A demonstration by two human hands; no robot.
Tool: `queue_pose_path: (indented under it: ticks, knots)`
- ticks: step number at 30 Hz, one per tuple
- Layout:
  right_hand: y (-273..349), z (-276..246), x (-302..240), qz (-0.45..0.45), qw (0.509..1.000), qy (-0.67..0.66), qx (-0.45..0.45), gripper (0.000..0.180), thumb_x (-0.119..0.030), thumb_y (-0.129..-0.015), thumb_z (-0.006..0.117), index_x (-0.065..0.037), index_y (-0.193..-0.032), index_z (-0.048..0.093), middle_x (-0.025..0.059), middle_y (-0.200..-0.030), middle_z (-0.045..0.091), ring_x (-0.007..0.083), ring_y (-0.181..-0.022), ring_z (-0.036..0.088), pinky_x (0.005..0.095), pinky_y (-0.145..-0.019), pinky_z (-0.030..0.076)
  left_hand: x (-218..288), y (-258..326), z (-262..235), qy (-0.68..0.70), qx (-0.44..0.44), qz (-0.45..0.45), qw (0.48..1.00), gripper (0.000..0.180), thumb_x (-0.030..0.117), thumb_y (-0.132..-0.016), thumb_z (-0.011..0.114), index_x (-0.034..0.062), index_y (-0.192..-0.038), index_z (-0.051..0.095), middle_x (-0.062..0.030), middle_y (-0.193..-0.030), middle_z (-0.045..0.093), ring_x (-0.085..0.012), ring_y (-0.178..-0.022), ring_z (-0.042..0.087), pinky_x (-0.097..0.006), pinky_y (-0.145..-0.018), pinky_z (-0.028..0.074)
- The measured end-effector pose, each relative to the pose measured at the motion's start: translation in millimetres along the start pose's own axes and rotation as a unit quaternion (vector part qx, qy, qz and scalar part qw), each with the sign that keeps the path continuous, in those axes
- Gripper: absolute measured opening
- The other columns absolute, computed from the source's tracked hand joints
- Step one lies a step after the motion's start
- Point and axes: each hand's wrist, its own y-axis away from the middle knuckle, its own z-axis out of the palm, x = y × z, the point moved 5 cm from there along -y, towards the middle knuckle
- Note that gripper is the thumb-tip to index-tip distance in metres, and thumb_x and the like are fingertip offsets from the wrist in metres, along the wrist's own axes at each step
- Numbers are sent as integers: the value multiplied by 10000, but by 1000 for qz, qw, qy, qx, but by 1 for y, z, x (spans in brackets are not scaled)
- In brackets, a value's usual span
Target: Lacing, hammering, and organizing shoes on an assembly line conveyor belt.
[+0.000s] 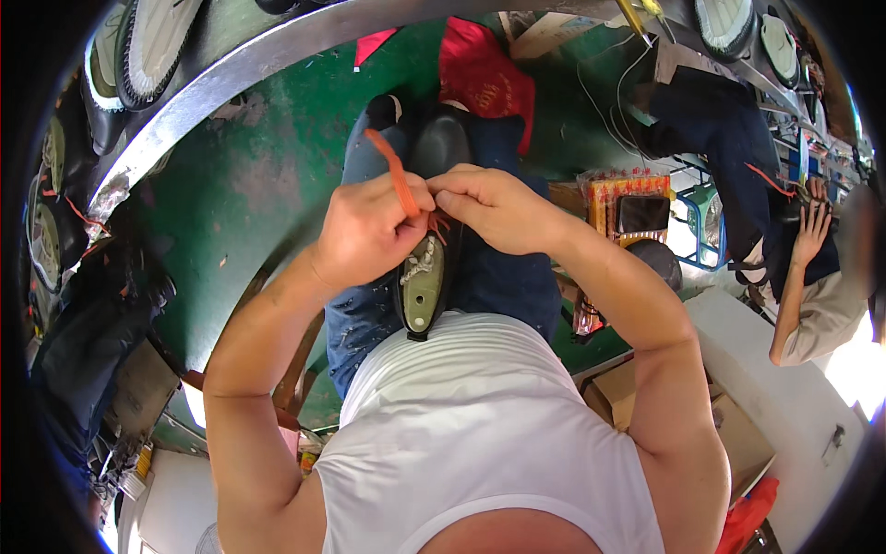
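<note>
A black shoe [440, 152] lies along my lap, toe pointing away from me, with a green last [420, 303] filling its heel end. A pale knotted string lies on top of the last. My left hand [371, 229] is curled closed above the shoe's opening, an orange lace [399, 175] wrapped over its fingers with one end sticking up. More orange strands hang between the hands. The fingertips of my right hand [498, 208] are pinched together against the left fingers; whatever they hold is hidden.
A curved metal bench edge [249, 69] with shoes on lasts runs across the far side. Red cloth [484, 78] lies beyond my knees. To the right are a phone [642, 214] on a patterned stool, cardboard boxes [738, 434] and another person's hand [812, 226] at work.
</note>
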Motion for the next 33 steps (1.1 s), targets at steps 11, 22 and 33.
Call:
queue_pose_path:
  ticks: [11,22,33]
  knots:
    - [27,-13,-6,-72,977,198,39,108,-164,-878,666,-60,-901,686,110,-866,614,310,-833,614,387,-741,500,-15,45,-2,81,45,-159,983,146,-29,-775,763,-1,-889,675,-94,-964,670,-168,-790,626,-279,-700,503]
    - [46,19,-35,-307,883,347,73,180,-158,-772,664,-141,-951,657,18,-936,562,214,-873,571,354,-732,440,8,76,45,80,-114,-292,946,1190,252,-678,862,-84,-1510,80,-277,-1527,235,-397,-1427,268,-435,-1165,255]
    - [67,31,-42,-313,772,536,-134,118,-188,-783,640,-81,-796,591,53,-859,577,239,-835,598,371,-702,449,21,91,102,-34,-5,-263,964,1110,175,-688,763,-107,-1494,54,-333,-1528,172,-467,-1452,169,-453,-1182,220]
